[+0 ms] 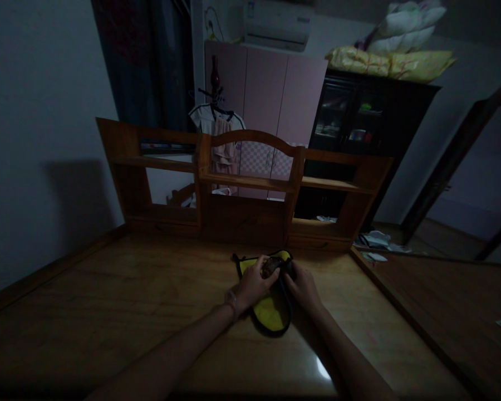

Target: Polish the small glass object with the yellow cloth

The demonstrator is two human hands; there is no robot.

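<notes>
A yellow cloth with a black border [271,312] lies on the wooden desk [129,312] in front of me. My left hand [254,285] and my right hand [303,285] meet over its far end. Both hands have their fingers curled round a small dark roundish object [272,267] held between them above the cloth. The dim light hides what the object is. A thin band circles my left wrist.
A wooden shelf unit [250,184] stands along the desk's far edge. Behind it are a pink wardrobe [271,94], clothes on hangers and a dark cabinet [359,122] with bedding on top. Papers lie on the floor at the right [376,242].
</notes>
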